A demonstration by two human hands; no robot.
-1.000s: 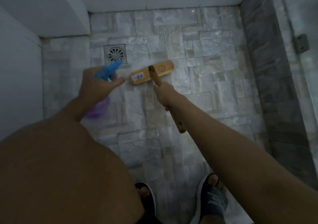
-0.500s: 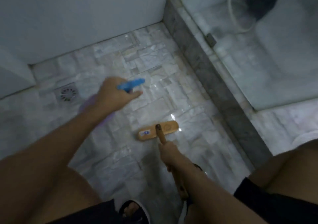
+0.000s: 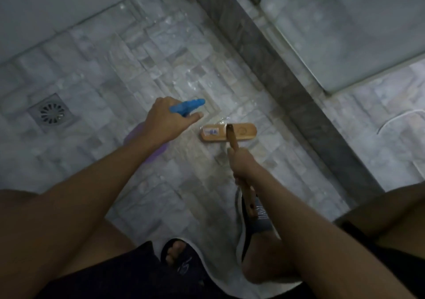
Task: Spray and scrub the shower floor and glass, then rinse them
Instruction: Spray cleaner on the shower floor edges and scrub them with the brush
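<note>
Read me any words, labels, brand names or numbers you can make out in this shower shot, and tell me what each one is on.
None can be read.
Sticker on the wooden brush head: blue and red print, too blurred to read.
Round stamp on the same brush head, right of the handle: only a ring shows, no letters.
Strap of the right slipper: pale lettering, too blurred to read.
Blue and purple spray bottle: no label visible.

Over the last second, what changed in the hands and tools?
The brush was pulled back from beside the drain toward the grey curb. The view swung right, bringing in the glass. Unchanged: left hand grips the spray bottle, right hand the brush handle.
</note>
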